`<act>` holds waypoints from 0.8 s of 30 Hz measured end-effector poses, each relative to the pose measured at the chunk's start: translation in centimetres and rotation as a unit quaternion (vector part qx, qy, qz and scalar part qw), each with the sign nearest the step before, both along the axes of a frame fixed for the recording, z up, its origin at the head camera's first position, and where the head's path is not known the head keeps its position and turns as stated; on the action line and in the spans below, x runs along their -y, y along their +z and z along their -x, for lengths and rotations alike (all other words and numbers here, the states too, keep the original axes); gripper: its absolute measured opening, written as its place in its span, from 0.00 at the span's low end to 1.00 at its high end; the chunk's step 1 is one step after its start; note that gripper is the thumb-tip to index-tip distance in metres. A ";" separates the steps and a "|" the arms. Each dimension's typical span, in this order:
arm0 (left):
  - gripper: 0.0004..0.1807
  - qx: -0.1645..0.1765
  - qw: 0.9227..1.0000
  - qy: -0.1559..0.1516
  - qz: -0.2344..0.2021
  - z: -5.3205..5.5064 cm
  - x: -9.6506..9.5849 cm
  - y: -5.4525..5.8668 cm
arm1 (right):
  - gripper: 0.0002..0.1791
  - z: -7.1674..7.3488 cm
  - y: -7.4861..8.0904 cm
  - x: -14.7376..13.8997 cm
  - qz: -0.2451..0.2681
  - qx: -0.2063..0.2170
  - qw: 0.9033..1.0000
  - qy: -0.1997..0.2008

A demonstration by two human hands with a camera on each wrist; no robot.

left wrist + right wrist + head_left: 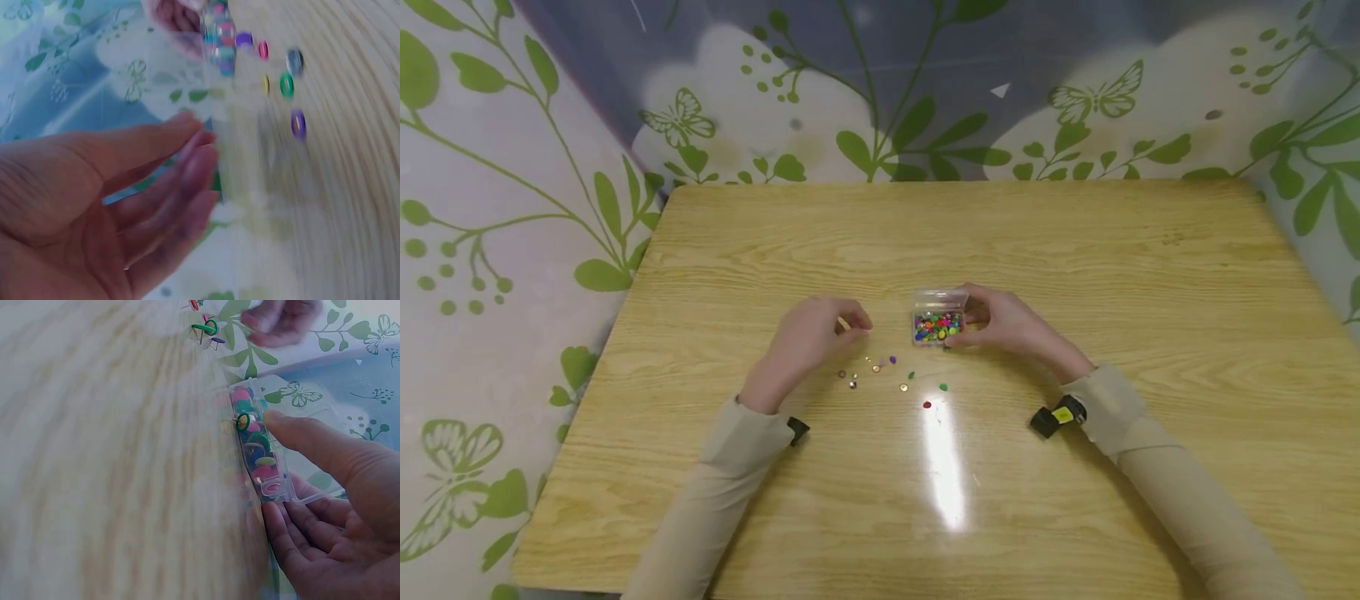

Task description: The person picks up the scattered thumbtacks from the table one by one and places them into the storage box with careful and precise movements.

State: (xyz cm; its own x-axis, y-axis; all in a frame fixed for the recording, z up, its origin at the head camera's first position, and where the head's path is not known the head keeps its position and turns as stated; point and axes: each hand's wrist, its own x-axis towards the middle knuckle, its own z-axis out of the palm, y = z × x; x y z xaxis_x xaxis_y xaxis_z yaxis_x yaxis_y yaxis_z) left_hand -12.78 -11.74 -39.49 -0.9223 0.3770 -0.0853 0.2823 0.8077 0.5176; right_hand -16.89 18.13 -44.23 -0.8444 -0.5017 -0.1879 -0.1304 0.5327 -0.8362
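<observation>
A small clear plastic box (915, 332), its hinged lid (940, 297) raised, is filled with colourful thumbtacks (934, 325). My right hand (1015, 321) grips the box at its right end, thumb along the front and fingers behind, as the right wrist view also shows. Left of the box, my left hand (805, 342) hovers low over the table with thumb and fingertips close together; nothing shows between them in the left wrist view (156, 181). Loose thumbtacks (903, 387) in gold, purple, green and red lie scattered in front. One green thumbtack (242, 422) is close against the box's front.
Everything lies on a wood-grain table (760, 517), with a bright light reflection near the middle. A wall (925, 100) with leaf and butterfly patterns stands behind the table's far edge, and another patterned wall (497, 183) runs along the left.
</observation>
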 end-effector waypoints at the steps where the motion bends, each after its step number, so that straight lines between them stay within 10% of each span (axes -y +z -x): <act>1: 0.03 0.008 1.000 -0.006 0.006 -0.2 0.5 -0.1 | 0.37 0.0 0.0 0.0 0.001 0.000 1.000 0.001; 12: 0.07 0.091 0.993 -0.042 0.068 -1.3 2.1 -0.9 | 0.38 -0.1 0.0 0.1 -0.009 0.000 1.000 -0.001; 24: 0.05 0.007 0.999 0.011 0.045 -1.0 1.5 -1.1 | 0.37 0.0 0.1 0.1 -0.009 -0.003 1.000 -0.002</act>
State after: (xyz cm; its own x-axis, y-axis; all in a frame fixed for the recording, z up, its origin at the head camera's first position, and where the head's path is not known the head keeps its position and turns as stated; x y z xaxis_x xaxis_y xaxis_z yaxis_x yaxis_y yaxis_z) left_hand -11.74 -13.28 -40.58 -0.9290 0.3461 -0.1310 0.2565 0.8574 0.4462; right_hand -16.89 18.03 -44.09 -0.8471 -0.4954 -0.1924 -0.1333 0.5483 -0.8256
